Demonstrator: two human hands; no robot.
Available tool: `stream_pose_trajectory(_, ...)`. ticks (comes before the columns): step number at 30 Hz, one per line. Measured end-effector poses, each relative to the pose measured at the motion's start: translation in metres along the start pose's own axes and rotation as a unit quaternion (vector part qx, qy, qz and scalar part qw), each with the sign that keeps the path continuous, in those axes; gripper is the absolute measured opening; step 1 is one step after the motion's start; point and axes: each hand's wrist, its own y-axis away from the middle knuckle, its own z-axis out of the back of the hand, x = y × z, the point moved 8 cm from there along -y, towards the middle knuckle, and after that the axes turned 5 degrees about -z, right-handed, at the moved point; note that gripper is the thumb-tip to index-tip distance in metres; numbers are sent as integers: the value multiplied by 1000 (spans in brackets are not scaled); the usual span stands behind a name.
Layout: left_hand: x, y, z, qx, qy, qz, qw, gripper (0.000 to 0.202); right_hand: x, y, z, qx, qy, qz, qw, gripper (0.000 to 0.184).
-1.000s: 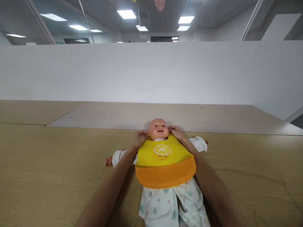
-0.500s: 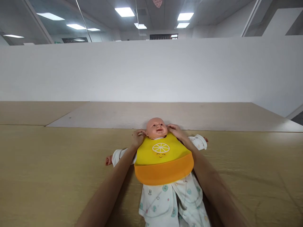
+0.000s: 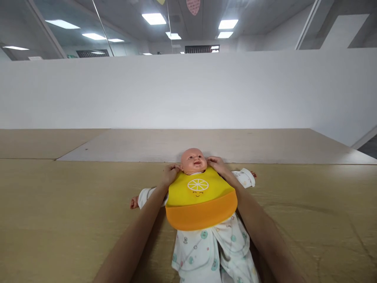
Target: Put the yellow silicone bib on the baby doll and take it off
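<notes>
A baby doll (image 3: 193, 159) in a white patterned romper lies on its back on the tan table (image 3: 59, 212). A yellow and orange silicone bib (image 3: 200, 198) with a lemon face covers its chest. My left hand (image 3: 170, 173) is closed at the doll's neck on the bib's left strap. My right hand (image 3: 216, 164) is closed at the other side of the neck on the right strap. The strap ends are hidden behind the doll's head and my fingers.
A white partition wall (image 3: 188, 90) rises behind the table. A paler board (image 3: 235, 145) lies on the table just beyond the doll's head. Ceiling lights and glass walls show above the partition.
The doll's head has turned slightly to its side. Both hands stay at the neck, shifted a little to the left with the view.
</notes>
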Motion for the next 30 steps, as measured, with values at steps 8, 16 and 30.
stream_pose_trajectory(8, -31, 54, 24, -64, 75, 4, 995, 12, -5, 1, -4, -15, -44, -29, 998, 23)
stream_pose_trajectory(16, -45, 144, 49, -22, 33, -52, 998, 7, 28, 50, 11, 15, 70, 18, 997, 28)
stream_pose_trajectory(30, -44, 166, 39, 116, -289, -178, 933, 29, 17, 188, 15, -26, 467, 186, 864, 27)
